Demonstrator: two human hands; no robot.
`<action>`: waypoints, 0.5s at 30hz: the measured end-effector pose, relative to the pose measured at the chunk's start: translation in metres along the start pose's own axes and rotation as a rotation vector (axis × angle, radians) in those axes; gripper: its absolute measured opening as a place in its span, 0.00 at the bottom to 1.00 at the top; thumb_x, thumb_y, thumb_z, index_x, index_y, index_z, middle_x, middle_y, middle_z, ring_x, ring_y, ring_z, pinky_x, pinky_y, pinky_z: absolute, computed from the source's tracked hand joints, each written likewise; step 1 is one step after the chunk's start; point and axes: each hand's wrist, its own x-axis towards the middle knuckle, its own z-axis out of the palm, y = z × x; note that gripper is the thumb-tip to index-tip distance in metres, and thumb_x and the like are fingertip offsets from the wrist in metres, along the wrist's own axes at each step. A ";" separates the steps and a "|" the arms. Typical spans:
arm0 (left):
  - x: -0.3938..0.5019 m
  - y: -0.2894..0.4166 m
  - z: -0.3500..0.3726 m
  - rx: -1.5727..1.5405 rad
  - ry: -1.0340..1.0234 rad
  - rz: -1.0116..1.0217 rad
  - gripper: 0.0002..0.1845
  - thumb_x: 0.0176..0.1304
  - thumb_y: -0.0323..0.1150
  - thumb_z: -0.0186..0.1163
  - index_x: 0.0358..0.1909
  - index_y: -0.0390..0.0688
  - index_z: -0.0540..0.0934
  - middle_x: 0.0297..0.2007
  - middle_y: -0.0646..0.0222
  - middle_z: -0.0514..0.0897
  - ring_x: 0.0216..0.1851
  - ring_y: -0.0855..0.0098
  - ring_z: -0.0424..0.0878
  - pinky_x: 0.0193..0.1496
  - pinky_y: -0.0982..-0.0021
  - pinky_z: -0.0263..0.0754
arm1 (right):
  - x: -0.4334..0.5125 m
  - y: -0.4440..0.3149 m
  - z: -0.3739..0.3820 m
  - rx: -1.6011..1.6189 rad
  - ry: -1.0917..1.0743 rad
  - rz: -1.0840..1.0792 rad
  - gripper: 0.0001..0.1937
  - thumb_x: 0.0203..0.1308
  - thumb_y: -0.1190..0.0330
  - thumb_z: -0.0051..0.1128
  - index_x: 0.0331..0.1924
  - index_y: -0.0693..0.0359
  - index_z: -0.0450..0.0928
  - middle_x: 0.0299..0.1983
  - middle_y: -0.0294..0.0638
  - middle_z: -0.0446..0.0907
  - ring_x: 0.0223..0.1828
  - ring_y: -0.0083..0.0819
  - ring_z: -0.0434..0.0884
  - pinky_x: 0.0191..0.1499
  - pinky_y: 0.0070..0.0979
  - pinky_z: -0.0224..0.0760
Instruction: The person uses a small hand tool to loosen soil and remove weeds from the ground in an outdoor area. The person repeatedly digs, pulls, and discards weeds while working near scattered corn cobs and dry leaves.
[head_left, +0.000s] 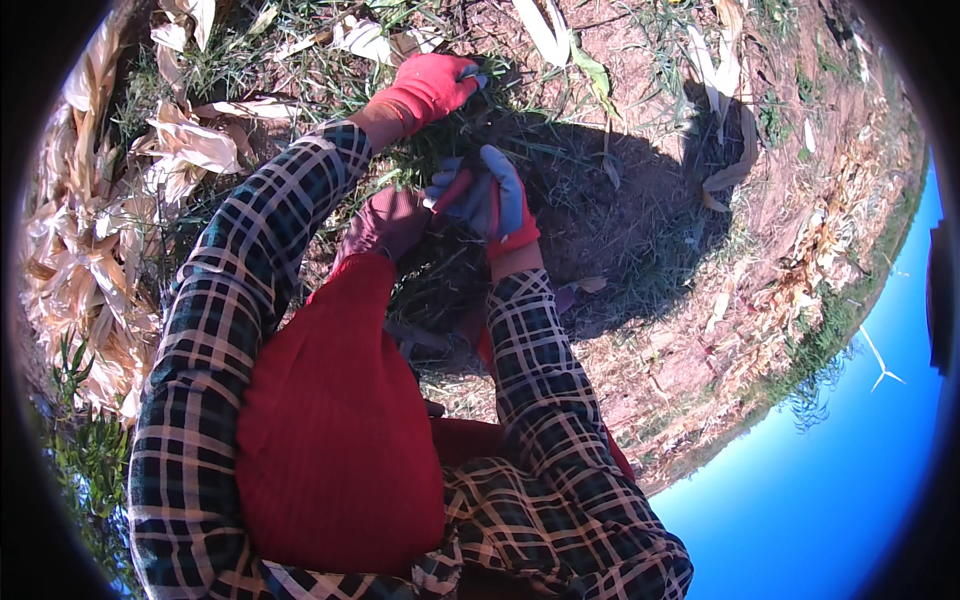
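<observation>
My left hand (435, 86), in a red work glove with grey-coated fingers, reaches down to the green grass (427, 146) at the upper middle. Its fingers are curled; whether they grip any blades is hidden. Below and to its right, my right hand (491, 199) wears a matching glove, its grey palm side partly turned up and its fingers bent. Shadow hides whether it holds something. Close to the right hand is a dull reddish shoe or sock (386, 217), under my bent knee in red trousers (337, 427). Both arms are in plaid sleeves.
Dry corn husks (97, 277) are heaped along the left. More husks (544, 30) lie on the reddish soil (645, 142) at the top and right. My shadow covers the ground right of my hands. A wind turbine (885, 371) stands far off against blue sky.
</observation>
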 end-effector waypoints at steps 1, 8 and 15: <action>-0.001 0.001 0.000 -0.001 0.003 0.014 0.20 0.61 0.49 0.60 0.51 0.50 0.83 0.41 0.56 0.86 0.45 0.52 0.83 0.50 0.58 0.77 | 0.004 -0.003 0.001 0.004 0.004 -0.032 0.33 0.67 0.46 0.45 0.52 0.76 0.72 0.44 0.59 0.81 0.46 0.55 0.82 0.53 0.52 0.75; -0.010 0.008 -0.001 0.037 -0.004 0.080 0.19 0.60 0.48 0.61 0.46 0.46 0.84 0.38 0.57 0.86 0.44 0.52 0.82 0.51 0.58 0.75 | 0.016 -0.005 -0.005 0.010 0.117 -0.145 0.27 0.65 0.47 0.53 0.45 0.70 0.73 0.35 0.50 0.80 0.38 0.50 0.83 0.44 0.53 0.78; -0.018 -0.007 0.005 0.162 0.033 0.241 0.17 0.59 0.46 0.60 0.43 0.46 0.84 0.36 0.60 0.85 0.44 0.54 0.80 0.54 0.58 0.72 | 0.017 -0.015 0.019 0.006 0.223 -0.028 0.26 0.64 0.47 0.50 0.45 0.67 0.75 0.29 0.42 0.78 0.31 0.41 0.79 0.41 0.43 0.77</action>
